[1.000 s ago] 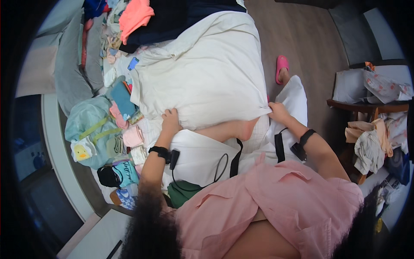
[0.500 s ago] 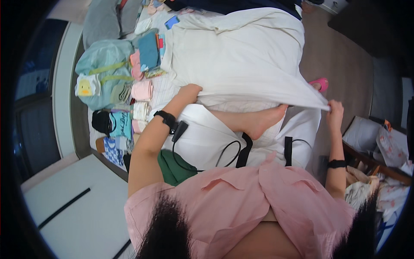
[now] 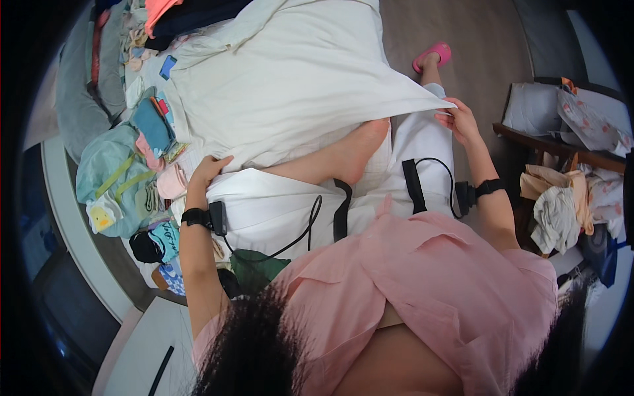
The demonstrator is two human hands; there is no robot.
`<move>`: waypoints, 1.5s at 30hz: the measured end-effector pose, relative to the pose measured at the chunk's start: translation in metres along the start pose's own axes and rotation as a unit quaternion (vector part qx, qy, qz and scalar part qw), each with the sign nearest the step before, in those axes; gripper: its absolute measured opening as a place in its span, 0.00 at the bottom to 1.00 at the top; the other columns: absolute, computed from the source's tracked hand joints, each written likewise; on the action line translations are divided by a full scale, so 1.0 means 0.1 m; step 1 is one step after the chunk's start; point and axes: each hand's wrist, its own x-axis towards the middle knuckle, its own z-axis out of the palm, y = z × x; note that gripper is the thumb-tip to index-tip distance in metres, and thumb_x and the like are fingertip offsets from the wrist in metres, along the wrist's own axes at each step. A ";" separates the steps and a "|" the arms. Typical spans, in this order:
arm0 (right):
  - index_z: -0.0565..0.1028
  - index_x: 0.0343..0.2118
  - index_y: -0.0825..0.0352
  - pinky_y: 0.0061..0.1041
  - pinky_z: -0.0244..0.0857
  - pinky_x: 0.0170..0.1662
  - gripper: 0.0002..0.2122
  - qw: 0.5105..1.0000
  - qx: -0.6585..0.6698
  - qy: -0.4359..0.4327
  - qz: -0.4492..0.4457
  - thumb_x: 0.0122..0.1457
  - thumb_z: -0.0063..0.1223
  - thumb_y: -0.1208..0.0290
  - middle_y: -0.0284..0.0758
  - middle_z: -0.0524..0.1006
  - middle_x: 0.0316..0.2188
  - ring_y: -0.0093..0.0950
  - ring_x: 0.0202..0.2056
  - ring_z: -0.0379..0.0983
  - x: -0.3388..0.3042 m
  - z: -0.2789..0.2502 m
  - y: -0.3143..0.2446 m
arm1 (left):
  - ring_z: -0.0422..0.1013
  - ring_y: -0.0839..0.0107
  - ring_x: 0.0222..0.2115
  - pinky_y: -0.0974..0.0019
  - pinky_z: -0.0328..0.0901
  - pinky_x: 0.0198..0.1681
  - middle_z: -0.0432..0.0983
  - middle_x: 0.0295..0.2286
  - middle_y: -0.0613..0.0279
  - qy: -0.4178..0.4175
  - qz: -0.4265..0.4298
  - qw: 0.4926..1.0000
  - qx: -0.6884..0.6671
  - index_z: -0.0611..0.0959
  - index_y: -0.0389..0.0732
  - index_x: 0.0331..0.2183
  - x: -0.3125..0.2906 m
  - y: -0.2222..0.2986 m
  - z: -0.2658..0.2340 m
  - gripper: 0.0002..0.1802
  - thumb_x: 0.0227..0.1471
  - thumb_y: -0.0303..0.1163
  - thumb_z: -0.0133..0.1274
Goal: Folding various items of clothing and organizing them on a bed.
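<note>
A large white cloth with a seamed, folded far edge lies spread over the bed; I cannot tell if it is a garment. My right hand pinches its near right corner and holds it raised, so the edge stretches taut above my lap. At the near left corner, my left hand grips the edge low against the bed, its fingertips partly hidden. My bare foot rests between the cloth and my white trousers.
Rolled and folded clothes line the bed's left side beside a pale green bag. A blue phone lies farther back. Dark clothing is at the far end. On the right stands a wooden rack with fabrics.
My view has turned, so the bed appears farther left. My right hand still holds the cloth's corner, now nearer my knee, and the near edge hangs less stretched. The left hand stays at its corner.
</note>
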 end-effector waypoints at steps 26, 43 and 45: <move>0.64 0.20 0.68 0.25 0.63 0.34 0.08 0.726 -0.508 -0.030 -0.462 0.35 0.48 0.86 0.35 0.71 0.33 0.34 0.37 0.64 -0.64 0.08 -0.49 | 0.69 0.75 0.34 0.74 0.63 0.39 0.73 0.36 0.61 0.008 0.112 0.876 -0.469 0.70 0.32 0.44 -1.50 -0.43 -0.50 0.24 0.40 0.20 0.49; 0.66 0.24 0.66 0.28 0.51 0.53 0.06 0.896 -0.303 -0.256 -0.198 0.42 0.43 0.84 0.36 0.73 0.40 0.31 0.51 0.61 -0.09 -0.02 -0.55 | 0.63 0.83 0.25 0.80 0.58 0.28 0.70 0.28 0.72 0.049 0.074 0.933 -0.348 0.78 0.41 0.36 -1.59 -0.13 -0.64 0.15 0.40 0.23 0.48; 0.65 0.26 0.66 0.19 0.53 0.47 0.03 0.915 -0.237 -0.262 -0.195 0.47 0.45 0.77 0.32 0.73 0.35 0.23 0.44 0.65 0.33 -0.07 -0.69 | 0.63 0.82 0.26 0.81 0.59 0.30 0.72 0.30 0.71 0.080 0.053 0.923 -0.373 0.77 0.40 0.38 -1.47 0.18 -0.99 0.15 0.43 0.27 0.50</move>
